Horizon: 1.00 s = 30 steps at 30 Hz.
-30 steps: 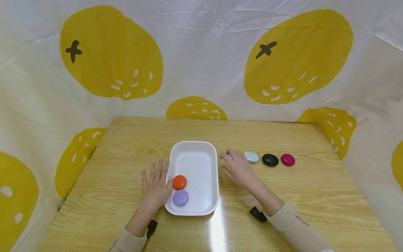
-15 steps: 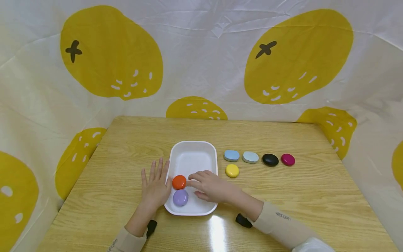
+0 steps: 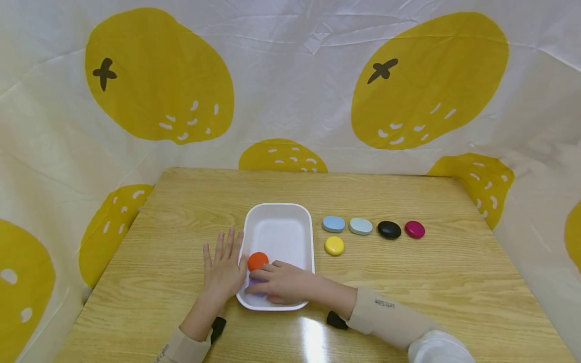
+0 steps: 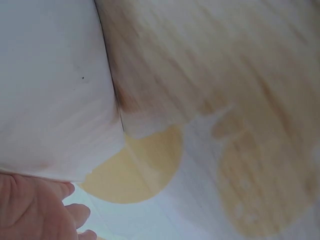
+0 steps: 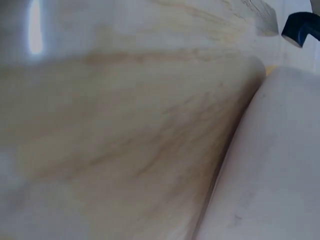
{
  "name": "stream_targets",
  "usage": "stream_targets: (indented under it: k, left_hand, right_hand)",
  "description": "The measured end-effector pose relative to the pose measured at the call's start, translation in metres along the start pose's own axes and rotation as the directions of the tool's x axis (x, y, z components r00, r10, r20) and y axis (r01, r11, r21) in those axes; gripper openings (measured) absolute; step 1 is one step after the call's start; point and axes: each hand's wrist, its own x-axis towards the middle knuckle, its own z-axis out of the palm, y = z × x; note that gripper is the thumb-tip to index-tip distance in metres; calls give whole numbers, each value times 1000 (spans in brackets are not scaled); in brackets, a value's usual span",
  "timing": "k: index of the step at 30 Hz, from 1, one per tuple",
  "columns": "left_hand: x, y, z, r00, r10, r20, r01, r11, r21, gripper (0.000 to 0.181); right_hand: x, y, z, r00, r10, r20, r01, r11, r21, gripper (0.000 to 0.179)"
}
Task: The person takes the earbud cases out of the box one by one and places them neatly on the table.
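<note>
In the head view a white tray (image 3: 301, 305) lies on the wooden table. My left hand (image 3: 222, 272) rests along its left rim with fingers straight and spread, the thumb at the rim. Inside the tray, my right hand (image 3: 285, 283) curls its fingers over a light purple disc (image 3: 257, 287) in the near left corner; the thumb is mostly hidden. Just beyond those fingers sits an orange disc (image 3: 257, 261). The left wrist view catches part of the left hand (image 4: 40, 210) against the tray's pale outer wall (image 4: 55, 90).
Right of the tray stand a blue oval piece (image 3: 333, 224), a pale mint oval piece (image 3: 360, 226), a black one (image 3: 389, 230) and a magenta one (image 3: 415, 229). A yellow disc (image 3: 334, 245) lies nearer. Fruit-printed cloth (image 3: 290, 75) surrounds the table (image 3: 408, 282).
From beside the blue piece, my right hand has swung left into the tray and down to the light purple disc. The yellow disc lies uncovered. My left hand stays put.
</note>
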Motion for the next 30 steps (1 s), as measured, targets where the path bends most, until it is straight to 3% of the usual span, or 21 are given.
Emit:
stream_targets:
  k: [16, 23, 30]
  left_hand:
    - [2, 0, 0, 1000, -5, 10, 5, 1000, 1, 59]
    - [1, 0, 0, 1000, 3, -11, -3, 1000, -4, 58]
    - [0, 0, 0, 1000, 2, -5, -2, 1000, 4, 57]
  right_hand:
    - [5, -6, 5, 998, 66, -13, -66, 997, -37, 38]
    - [-1, -1, -4, 995, 100, 4, -100, 994, 33, 43]
    - [-23, 15, -28, 975, 218, -46, -208, 965, 161, 45]
